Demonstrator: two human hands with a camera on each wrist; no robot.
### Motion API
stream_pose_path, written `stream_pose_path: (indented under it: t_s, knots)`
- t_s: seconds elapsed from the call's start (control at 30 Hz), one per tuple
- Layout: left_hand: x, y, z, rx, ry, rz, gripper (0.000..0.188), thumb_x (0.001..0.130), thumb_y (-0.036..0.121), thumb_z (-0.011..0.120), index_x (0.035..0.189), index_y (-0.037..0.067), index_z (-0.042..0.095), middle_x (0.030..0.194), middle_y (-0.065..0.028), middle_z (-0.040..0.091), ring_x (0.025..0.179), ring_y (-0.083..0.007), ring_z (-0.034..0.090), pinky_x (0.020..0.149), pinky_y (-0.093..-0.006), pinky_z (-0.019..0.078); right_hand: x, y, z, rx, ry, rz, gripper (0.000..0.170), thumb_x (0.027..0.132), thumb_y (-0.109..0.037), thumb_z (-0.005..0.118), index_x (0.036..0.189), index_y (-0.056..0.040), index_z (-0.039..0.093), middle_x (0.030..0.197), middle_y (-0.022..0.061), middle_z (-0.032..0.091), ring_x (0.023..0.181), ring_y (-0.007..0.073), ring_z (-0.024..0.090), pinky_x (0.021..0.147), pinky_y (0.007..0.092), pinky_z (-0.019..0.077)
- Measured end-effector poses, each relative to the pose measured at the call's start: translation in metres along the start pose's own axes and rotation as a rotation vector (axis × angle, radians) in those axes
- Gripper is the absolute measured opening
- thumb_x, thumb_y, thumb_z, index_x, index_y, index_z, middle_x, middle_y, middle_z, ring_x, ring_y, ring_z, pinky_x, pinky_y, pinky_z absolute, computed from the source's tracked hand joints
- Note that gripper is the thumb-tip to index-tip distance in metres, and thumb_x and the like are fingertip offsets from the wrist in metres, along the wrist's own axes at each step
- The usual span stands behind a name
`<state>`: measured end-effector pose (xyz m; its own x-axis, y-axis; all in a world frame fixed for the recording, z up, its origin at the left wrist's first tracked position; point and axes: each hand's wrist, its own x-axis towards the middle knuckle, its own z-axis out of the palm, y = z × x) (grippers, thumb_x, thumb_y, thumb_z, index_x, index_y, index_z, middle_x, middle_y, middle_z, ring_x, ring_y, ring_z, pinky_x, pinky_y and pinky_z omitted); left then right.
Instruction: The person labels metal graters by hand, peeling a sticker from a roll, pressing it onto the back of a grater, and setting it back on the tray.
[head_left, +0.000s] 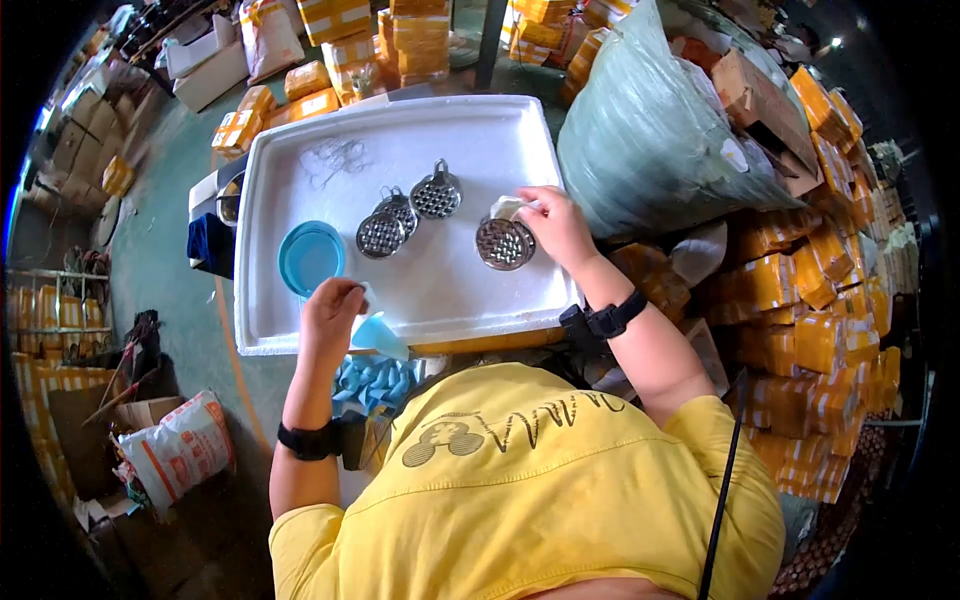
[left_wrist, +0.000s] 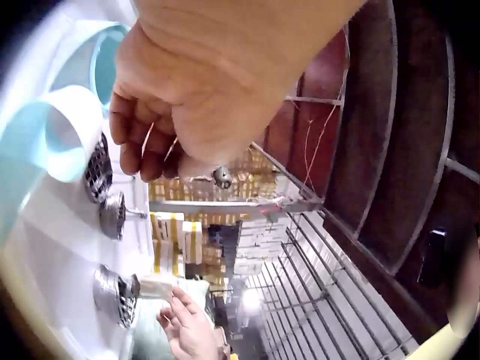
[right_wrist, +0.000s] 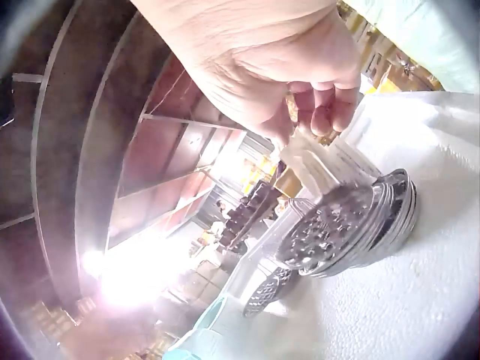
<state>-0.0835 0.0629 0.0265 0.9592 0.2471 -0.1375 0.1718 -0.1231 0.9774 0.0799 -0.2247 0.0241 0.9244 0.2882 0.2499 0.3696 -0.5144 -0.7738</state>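
Observation:
My right hand [head_left: 558, 228] pinches a white, thin wrapping [right_wrist: 311, 161] at the edge of a small stack of round metal strainers [head_left: 505, 244]. In the right wrist view the stack [right_wrist: 337, 229] tilts on the white foam tray [head_left: 450, 300]. My left hand [head_left: 332, 312] is over the tray's near left corner, its fingers loosely curled. Nothing shows between those fingers in the left wrist view. Beside them is a light-blue curved plastic piece [left_wrist: 67, 139], also seen just right of the hand in the head view. A blue round tub [head_left: 312, 258] stands close by.
More metal strainers [head_left: 381, 234] lie mid-tray, one [head_left: 437, 194] with its handle pointing away. Thin dark wire strands [head_left: 338, 158] lie at the back left. Light-blue pieces [head_left: 372, 385] are heaped below the near edge. A large translucent sack [head_left: 660, 130] and yellow-taped boxes [head_left: 800, 350] crowd the right.

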Motion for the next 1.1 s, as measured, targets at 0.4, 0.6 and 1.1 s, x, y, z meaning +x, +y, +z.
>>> stream_pose_path:
  t_s: [0.4, 0.6, 1.1]
  knots:
    - [-0.024, -0.039, -0.006, 0.683, 0.142, 0.057, 0.06, 0.065, 0.024, 0.07, 0.116, 0.002, 0.046, 0.107, -0.0179, 0.053, 0.099, -0.0337, 0.051, 0.087, -0.0393, 0.0403, -0.024, -0.069, 0.03, 0.282, -0.579, -0.042, 0.014, 0.08, -0.008, 0.058, 0.092, -0.0015, 0.06, 0.083, 0.0045, 0.061, 0.076, 0.0102, 0.056, 0.07, 0.0233, 0.0452]
    - [-0.01, -0.021, 0.022, -0.382, 0.111, -0.304, 0.044, 0.079, 0.026, 0.063, 0.104, -0.003, 0.042, 0.085, -0.0074, 0.052, 0.07, -0.0121, 0.053, 0.054, -0.0245, 0.0432, -0.036, -0.094, 0.048, 0.139, -0.676, -0.408, 0.028, 0.074, -0.021, 0.065, 0.094, -0.0024, 0.059, 0.094, 0.0105, 0.059, 0.088, 0.0234, 0.056, 0.077, 0.0311, 0.045]
    - [0.001, 0.012, 0.03, -0.707, 0.022, -0.186, 0.019, 0.084, 0.009, 0.055, 0.099, -0.003, 0.054, 0.092, -0.0088, 0.06, 0.08, -0.0168, 0.059, 0.073, -0.0309, 0.0482, -0.034, -0.082, 0.051, 0.149, -0.725, -0.054, 0.036, 0.076, -0.018, 0.065, 0.104, -0.0034, 0.049, 0.091, 0.0077, 0.061, 0.084, 0.0169, 0.058, 0.077, 0.027, 0.0441]
